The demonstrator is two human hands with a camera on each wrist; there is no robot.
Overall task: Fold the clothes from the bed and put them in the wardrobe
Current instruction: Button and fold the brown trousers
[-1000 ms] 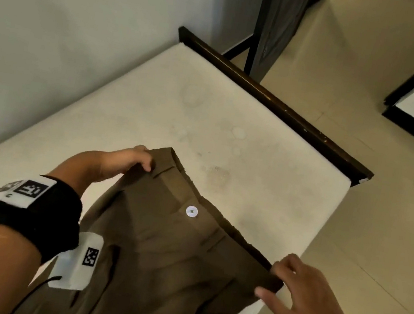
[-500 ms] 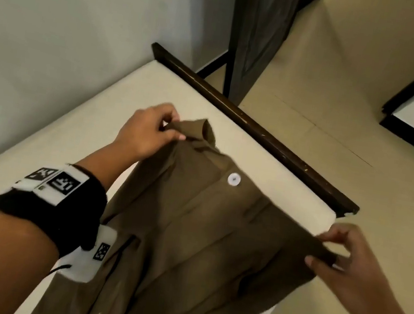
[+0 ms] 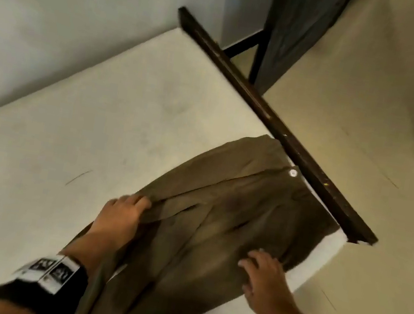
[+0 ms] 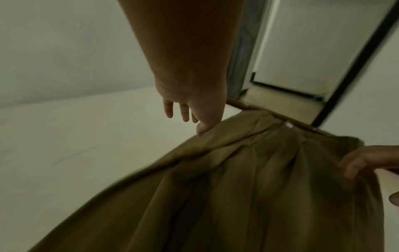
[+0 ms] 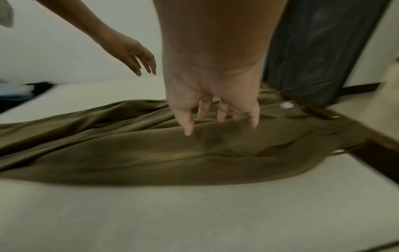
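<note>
Brown trousers (image 3: pixel 216 226) lie spread on the cream mattress (image 3: pixel 66 148), their waistband with a white button (image 3: pixel 293 172) against the footboard. My left hand (image 3: pixel 123 214) is at the trousers' left edge; in the left wrist view its fingers (image 4: pixel 185 110) hang straight and the thumb touches the cloth (image 4: pixel 237 187). My right hand (image 3: pixel 261 271) hovers with spread fingers over the right side of the trousers, below the waistband. In the right wrist view its fingertips (image 5: pixel 221 117) are at the fabric (image 5: pixel 172 153), and the left hand (image 5: pixel 138 59) is open in the air.
A dark wooden footboard (image 3: pixel 274 118) bounds the bed's far end. Behind it stands a dark door panel (image 3: pixel 291 29) on a beige floor (image 3: pixel 372 101). A pale wall runs along the bed's left side. Dark and light-blue cloth (image 5: pixel 19 92) lies further along the mattress.
Both hands held the waistband up off the bed; now the trousers lie flat toward the footboard, both hands have let go and moved lower on the cloth.
</note>
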